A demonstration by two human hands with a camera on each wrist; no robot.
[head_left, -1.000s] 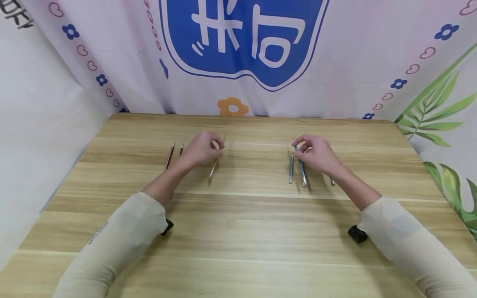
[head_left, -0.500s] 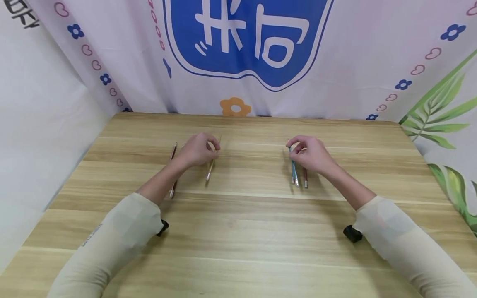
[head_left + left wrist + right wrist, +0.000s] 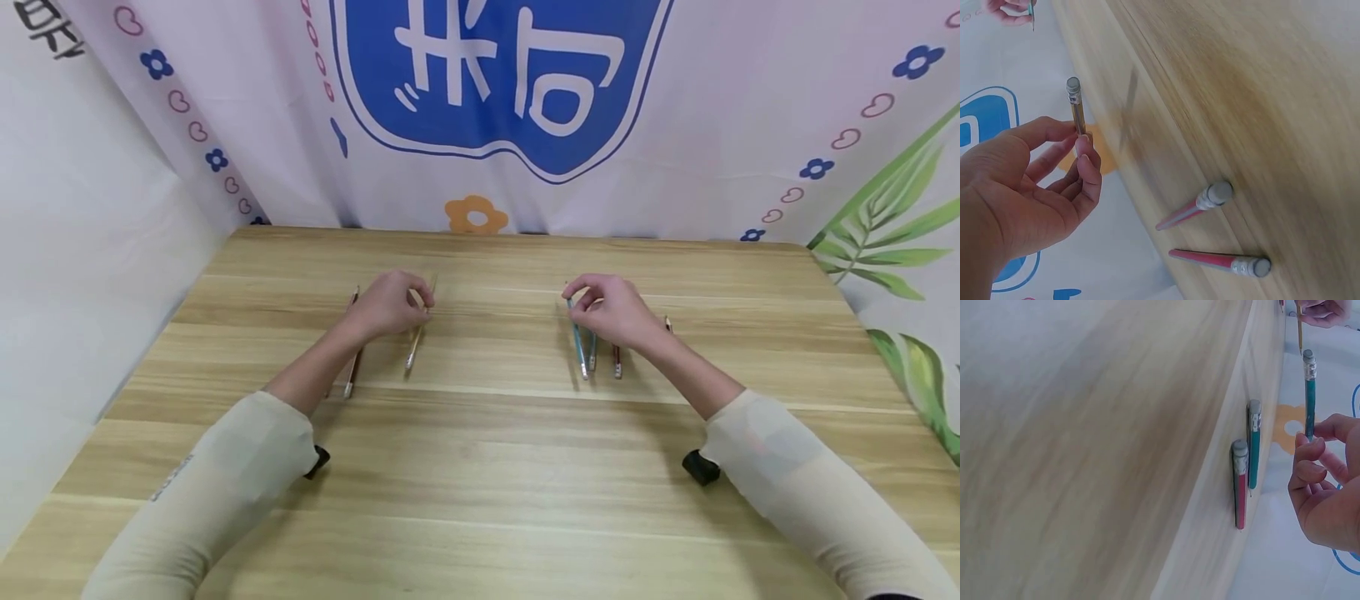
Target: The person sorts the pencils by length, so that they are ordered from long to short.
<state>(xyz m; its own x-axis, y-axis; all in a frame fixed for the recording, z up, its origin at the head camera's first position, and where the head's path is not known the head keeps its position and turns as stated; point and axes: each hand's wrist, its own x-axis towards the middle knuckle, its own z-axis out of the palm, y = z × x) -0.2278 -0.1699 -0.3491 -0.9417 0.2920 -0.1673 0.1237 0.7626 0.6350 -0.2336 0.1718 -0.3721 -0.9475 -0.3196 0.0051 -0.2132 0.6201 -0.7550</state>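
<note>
Your head camera looks forward and down over the wooden table from well back, taking in both forearms and the printed backdrop. Your left wrist camera sits close beside the left hand, rolled sideways, facing along the tabletop. Your right wrist camera does likewise by the right hand. Each wrist view catches the opposite hand far off.
</note>
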